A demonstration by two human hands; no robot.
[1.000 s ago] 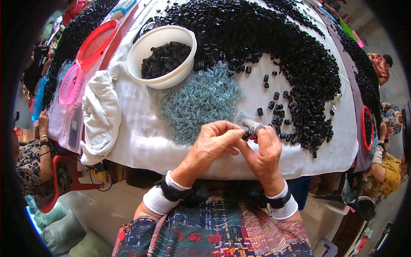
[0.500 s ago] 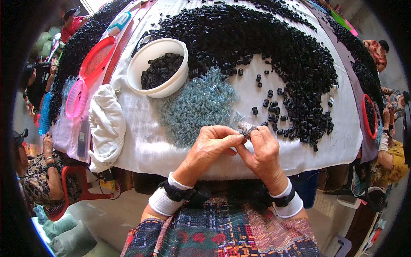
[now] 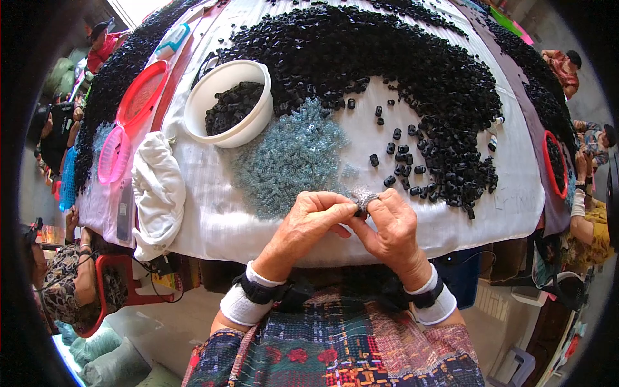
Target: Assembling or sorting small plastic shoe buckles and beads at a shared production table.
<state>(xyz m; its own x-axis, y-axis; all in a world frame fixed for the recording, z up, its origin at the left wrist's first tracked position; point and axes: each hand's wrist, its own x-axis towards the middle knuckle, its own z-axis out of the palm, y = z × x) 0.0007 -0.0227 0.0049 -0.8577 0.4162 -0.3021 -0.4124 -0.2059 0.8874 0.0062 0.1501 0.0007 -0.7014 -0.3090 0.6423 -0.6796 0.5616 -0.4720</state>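
My left hand (image 3: 311,222) and my right hand (image 3: 391,227) meet above the front of a white cloth (image 3: 451,238). Between their touching fingertips is a small black plastic piece (image 3: 358,212), mostly hidden by the fingers; it looks like a cord lock part. A greyish wrap (image 3: 365,196) covers the tip of a right-hand finger. Just beyond the hands lies a heap of small, shiny, blue-grey coil springs (image 3: 290,168). Several loose black cord lock pieces (image 3: 400,158) are scattered beyond my right hand, beside a large curved heap of black pieces (image 3: 387,45).
A white bowl (image 3: 261,119) at the left holds black pieces. Near it lie a crumpled white cloth (image 3: 158,193), a pink basket (image 3: 114,155) and a red-rimmed tray (image 3: 161,68). Other people sit at both sides, one by a red chair (image 3: 103,284).
Both hands stay pinched together with the small black piece between them. The view has shifted slightly, and the fingertips have moved a little left and down in it.
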